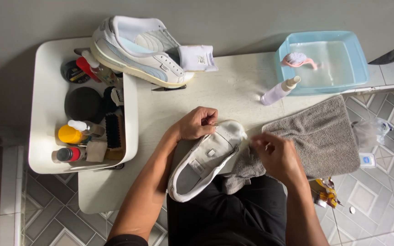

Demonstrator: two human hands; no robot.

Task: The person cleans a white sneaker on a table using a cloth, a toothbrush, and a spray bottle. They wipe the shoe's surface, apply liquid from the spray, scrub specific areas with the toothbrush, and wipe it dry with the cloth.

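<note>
A: Head view, looking down. What's there?

B: 1 person seated at a white low table (233, 86), black trousers. Left hand (197, 123) is curled shut around the toe end of a white leather sneaker (206, 159), which lies in the lap w/ toe resting on the table edge, opening toward the person. Right hand (274, 155) is pinched closed just beside the shoe's toe, over a grey terry towel (315, 132); looks like it holds a thin white lace, but too small to be sure.

A: How far along, by your read?

B: Early, I'd judge. The shoe in hand has no lace across its front, as far as I can tell. The 2nd white-and-pale-blue sneaker (137, 50) sits untouched at the back, on the rim of a white plastic caddy (46, 105) of brushes and bottles, a folded white sock (197, 57) beside it.

A: Any washing gear in use?

B: Not yet. Pale blue plastic basin (359, 59) holds water and a pink-handled brush (297, 59); a clear lilac spray bottle (279, 91) stands near it, well apart from both hands.
</note>
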